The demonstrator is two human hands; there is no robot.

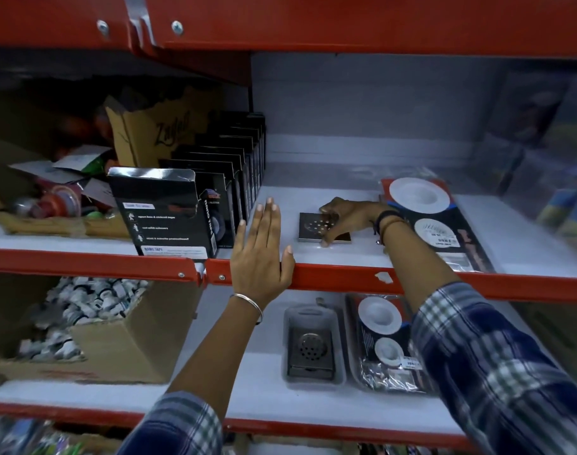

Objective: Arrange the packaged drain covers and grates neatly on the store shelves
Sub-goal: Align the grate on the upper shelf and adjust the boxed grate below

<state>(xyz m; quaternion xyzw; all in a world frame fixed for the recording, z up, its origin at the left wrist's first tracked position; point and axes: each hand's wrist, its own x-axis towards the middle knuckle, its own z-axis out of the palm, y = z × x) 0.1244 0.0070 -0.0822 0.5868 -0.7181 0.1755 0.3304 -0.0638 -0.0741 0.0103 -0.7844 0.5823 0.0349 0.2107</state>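
Observation:
A small square dark drain grate lies flat on the middle shelf. My right hand grips its right side with fingers and thumb. My left hand rests flat and open on the red shelf edge, to the left of the grate and beside a row of black boxes. Right of my right wrist lies a packaged pair of white round drain covers. On the lower shelf sit a clear-packed square grate and another packaged cover set, partly hidden by my right sleeve.
A row of upright black boxes runs back along the shelf's left side. Further left lie a torn cardboard box and loose clutter. A carton of small white fittings fills the lower left. Blurred packets stand at far right.

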